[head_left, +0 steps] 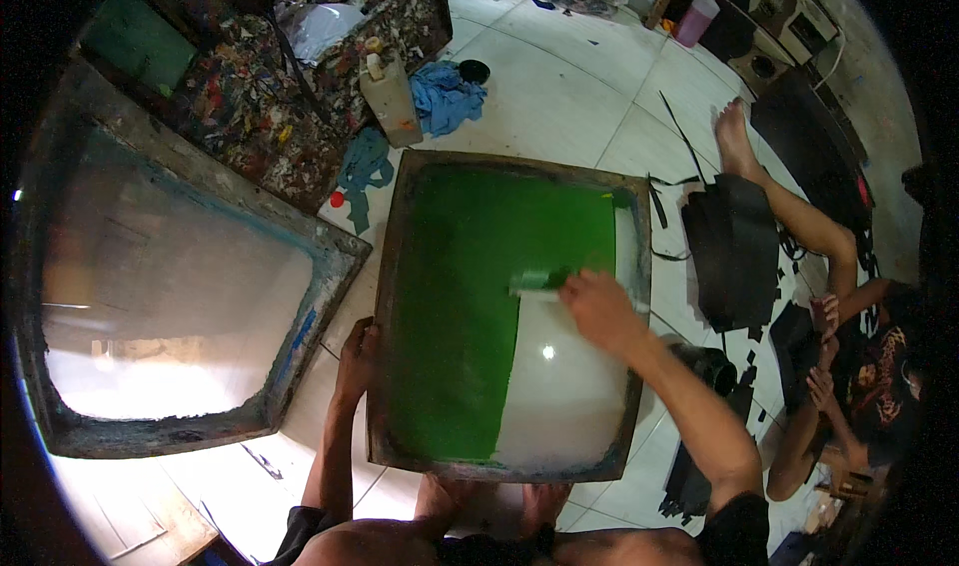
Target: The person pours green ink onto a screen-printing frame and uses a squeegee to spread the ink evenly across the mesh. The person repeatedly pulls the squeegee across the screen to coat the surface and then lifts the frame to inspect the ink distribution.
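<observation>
Clutching one blurred scraper (534,284) — right hand (599,311), clasping one green-coated frame (529,163) — left hand (360,356); one paler frame (200,154), leftward

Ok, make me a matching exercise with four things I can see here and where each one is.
1. left hand
2. right hand
3. light blue cloth
4. pink bottle

A. just right of the tan jug
B. holding a flat tool over the partly green screen
C. toward the picture's upper right
D. at the screen frame's left edge

Pairs: 1-D, 2-B, 3-A, 4-C
</observation>
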A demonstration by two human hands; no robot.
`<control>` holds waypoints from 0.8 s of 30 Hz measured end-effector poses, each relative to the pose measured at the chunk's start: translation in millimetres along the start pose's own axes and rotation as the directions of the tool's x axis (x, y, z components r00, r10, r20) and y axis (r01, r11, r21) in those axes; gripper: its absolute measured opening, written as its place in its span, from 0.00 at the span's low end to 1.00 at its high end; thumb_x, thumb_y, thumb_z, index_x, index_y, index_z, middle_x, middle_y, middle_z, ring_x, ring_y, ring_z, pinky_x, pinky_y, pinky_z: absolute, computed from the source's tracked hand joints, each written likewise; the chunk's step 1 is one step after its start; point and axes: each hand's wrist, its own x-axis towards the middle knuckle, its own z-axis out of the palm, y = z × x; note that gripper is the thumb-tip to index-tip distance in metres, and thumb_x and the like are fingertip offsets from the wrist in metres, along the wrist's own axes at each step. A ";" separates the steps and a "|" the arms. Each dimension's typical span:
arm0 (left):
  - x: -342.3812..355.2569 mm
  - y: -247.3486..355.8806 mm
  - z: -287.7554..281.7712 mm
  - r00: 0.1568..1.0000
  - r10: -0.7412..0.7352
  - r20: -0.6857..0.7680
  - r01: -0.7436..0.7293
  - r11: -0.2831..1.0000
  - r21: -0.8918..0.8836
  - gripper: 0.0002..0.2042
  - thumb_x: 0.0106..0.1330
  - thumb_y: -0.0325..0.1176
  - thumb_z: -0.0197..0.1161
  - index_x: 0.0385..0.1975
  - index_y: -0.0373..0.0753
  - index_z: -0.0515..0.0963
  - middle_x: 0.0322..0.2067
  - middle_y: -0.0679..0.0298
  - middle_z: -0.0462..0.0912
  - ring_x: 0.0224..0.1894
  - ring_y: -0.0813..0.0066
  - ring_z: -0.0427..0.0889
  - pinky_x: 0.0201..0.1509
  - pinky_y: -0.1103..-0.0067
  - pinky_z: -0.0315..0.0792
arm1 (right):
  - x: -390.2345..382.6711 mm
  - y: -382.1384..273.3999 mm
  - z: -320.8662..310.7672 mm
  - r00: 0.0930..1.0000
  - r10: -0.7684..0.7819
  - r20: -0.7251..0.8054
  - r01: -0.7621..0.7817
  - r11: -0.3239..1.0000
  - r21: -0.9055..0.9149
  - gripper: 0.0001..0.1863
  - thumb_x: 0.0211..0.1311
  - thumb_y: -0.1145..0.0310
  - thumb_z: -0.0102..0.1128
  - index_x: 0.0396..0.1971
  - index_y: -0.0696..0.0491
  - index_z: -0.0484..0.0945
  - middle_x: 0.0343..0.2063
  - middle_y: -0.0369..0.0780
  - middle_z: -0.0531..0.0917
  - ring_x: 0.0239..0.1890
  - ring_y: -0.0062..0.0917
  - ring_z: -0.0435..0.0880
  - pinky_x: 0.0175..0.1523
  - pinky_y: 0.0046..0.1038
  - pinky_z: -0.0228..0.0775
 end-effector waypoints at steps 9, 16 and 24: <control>25.9 77.3 26.6 0.865 0.485 -0.129 -0.279 0.679 0.679 0.21 0.67 0.35 0.61 0.60 0.41 0.72 0.54 0.48 0.75 0.54 0.45 0.75 0.57 0.57 0.71 | -147.2 -164.8 -1.6 0.992 -0.058 0.115 0.043 0.991 0.126 0.18 0.52 0.68 0.57 0.43 0.57 0.79 0.37 0.38 0.78 0.44 0.30 0.76 0.46 0.35 0.70; 83.8 145.3 93.4 0.667 0.717 0.202 -0.549 0.290 0.784 0.26 0.69 0.57 0.55 0.65 0.57 0.70 0.72 0.57 0.57 0.72 0.47 0.56 0.71 0.52 0.56 | -175.3 -192.2 1.5 0.981 -0.083 0.177 0.053 0.984 0.167 0.17 0.58 0.62 0.61 0.42 0.58 0.79 0.38 0.40 0.77 0.47 0.31 0.75 0.48 0.42 0.74; 94.1 140.1 91.1 0.703 0.687 0.180 -0.536 0.346 0.770 0.24 0.69 0.49 0.60 0.56 0.38 0.73 0.67 0.51 0.61 0.71 0.45 0.55 0.72 0.53 0.53 | -149.4 -180.6 -13.4 0.981 0.011 0.193 -0.048 0.981 0.189 0.16 0.53 0.69 0.56 0.42 0.56 0.78 0.37 0.39 0.76 0.44 0.32 0.75 0.44 0.38 0.70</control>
